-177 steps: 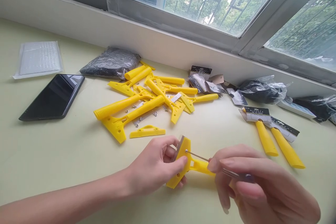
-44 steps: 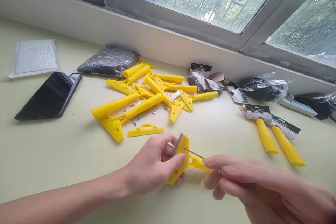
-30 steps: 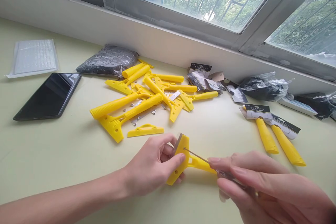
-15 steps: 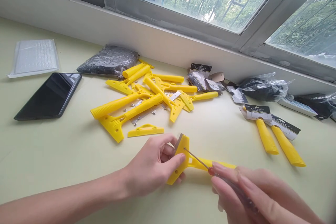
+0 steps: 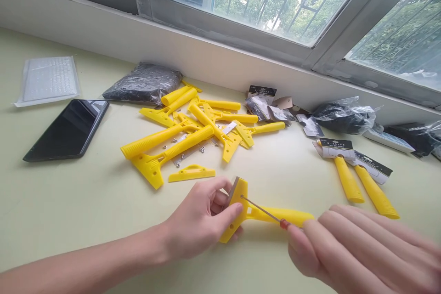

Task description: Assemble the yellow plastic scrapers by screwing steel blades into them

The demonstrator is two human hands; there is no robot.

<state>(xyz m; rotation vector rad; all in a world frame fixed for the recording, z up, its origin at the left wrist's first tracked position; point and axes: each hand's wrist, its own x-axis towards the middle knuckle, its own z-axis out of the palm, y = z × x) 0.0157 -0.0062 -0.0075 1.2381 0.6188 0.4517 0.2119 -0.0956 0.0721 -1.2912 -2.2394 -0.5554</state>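
Screwdriver (image 5: 264,211), metal-shafted, red-collared, gripped in right hand (image 5: 347,245); tip at small metal screw (image 5: 242,196) in yellow plastic T-shaped scraper (image 5: 243,216), clasped by left hand (image 5: 198,218) over pale green tabletop (image 5: 172,280). Slanted screwdriver could slip if badly seated, jabbing left thumb (image 5: 230,217).

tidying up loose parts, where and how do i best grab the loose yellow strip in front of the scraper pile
Probably best pinched across the middle of the loose yellow strip, from above: it lies flat, its far edge bulges there, and the left hand sits close to its right end.
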